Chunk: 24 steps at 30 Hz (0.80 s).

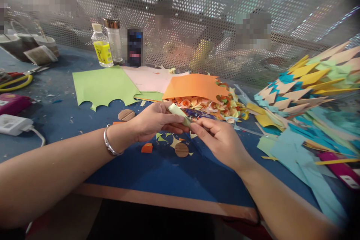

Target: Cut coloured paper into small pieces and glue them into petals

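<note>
My left hand [153, 120] and my right hand [218, 138] meet over the blue table [157, 176], both pinching a small pale green strip of paper [180, 114] between the fingertips. A silver bracelet [109, 142] sits on my left wrist. Just behind the hands lies a heap of small folded paper flowers [216, 107], partly covered by an orange paper sheet [194, 87]. Below the hands are paper scraps, an orange piece [146, 148] and a brown cardboard disc [181, 149].
Green [102, 86] and pink [147, 78] sheets lie at the back. A big pile of blue, yellow and tan paper cuttings [306, 101] fills the right. A yellow-labelled bottle [102, 47] and a clear jar [114, 41] stand by the perforated screen. A white charger [12, 124] lies at the left.
</note>
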### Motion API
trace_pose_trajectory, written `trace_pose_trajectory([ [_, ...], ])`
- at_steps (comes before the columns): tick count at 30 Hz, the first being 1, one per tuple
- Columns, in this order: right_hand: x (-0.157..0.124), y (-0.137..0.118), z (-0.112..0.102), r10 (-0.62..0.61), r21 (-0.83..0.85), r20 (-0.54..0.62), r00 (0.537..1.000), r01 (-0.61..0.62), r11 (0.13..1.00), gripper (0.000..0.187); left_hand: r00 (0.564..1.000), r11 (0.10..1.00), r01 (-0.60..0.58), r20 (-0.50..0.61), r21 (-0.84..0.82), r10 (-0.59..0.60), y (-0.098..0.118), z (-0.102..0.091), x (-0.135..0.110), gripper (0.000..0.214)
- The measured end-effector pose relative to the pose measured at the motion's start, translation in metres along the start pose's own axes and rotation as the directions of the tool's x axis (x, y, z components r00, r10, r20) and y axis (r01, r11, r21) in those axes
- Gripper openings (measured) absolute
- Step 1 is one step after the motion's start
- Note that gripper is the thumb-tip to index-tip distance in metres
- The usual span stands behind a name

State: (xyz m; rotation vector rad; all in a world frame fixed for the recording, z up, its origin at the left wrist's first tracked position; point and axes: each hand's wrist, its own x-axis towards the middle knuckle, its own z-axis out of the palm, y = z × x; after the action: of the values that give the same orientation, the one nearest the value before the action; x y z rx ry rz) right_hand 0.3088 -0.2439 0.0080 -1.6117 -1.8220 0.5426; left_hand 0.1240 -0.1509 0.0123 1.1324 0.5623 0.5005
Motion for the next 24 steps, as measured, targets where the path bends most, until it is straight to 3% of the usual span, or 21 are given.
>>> trace_pose_trajectory([
  [24,-0.0012,0.0012,-0.0009,-0.019,-0.056,-0.003,1.0,0.019,0.998,0.041,0.997,0.996,0.068,0.045,-0.048,-0.066,-0.0014,0.0001,0.0001,0.01],
])
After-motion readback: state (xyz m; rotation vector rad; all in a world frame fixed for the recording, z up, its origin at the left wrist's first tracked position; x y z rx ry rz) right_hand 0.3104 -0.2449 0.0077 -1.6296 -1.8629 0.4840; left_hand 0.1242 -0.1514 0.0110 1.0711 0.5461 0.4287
